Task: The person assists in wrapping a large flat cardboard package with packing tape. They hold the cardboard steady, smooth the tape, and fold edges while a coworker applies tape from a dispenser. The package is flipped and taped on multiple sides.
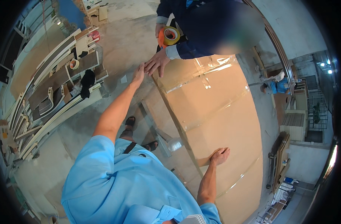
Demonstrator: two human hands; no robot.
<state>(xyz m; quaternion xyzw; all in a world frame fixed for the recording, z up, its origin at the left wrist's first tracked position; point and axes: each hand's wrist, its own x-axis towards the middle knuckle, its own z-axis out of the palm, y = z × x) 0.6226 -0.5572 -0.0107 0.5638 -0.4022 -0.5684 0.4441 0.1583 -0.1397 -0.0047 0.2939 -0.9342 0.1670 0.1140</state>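
A long cardboard package (pixel 222 112) runs from the far side toward me on the right, with strips of clear tape across it. At its far left corner my left hand (pixel 139 74) reaches out, fingers drawn together, right by a co-worker's hand (pixel 158 62); what my fingers pinch, if anything, is hidden. My right hand (pixel 219 156) rests on the package's top toward its near end, fingers curled closed. A small dark bit shows at its fingertips, too small to name. The co-worker's other hand is at an orange tape dispenser with a yellowish tape roll (pixel 171 35).
Long pale and brown panels and strips (pixel 58 82) are piled at the left, with a tape roll (pixel 74 64) and a black cloth (pixel 87 83) on them. The co-worker in dark clothing (pixel 215 30) leans over the package's far end. Leaning boards (pixel 280 160) stand at the right.
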